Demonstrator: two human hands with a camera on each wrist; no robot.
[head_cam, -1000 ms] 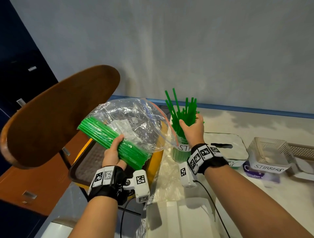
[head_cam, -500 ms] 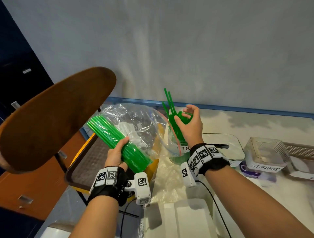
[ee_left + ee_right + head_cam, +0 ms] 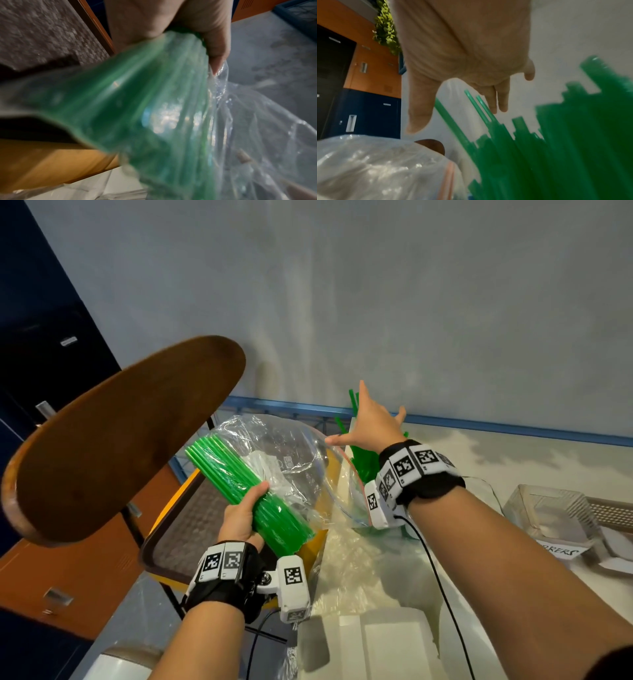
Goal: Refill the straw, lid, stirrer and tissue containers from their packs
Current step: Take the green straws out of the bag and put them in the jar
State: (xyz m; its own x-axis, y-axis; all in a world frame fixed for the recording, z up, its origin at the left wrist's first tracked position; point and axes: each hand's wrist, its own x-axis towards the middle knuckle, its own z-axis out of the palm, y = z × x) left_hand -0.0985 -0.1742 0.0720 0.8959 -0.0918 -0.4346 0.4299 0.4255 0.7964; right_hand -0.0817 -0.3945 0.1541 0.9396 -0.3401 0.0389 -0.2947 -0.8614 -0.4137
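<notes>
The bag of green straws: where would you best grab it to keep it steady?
Probably as the left hand does: around the packed straw bundle, from below. The bundle is firm; the rest of the clear bag is loose film.

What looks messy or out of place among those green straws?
The straws in the container stand uneven: a few poke up higher and lean off at angles beside the open right hand. The bundle in the bag, gripped by the left hand, lies neat.

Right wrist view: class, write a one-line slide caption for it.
Open right hand spread above green straws standing in their container, clear plastic bag beside.
</notes>
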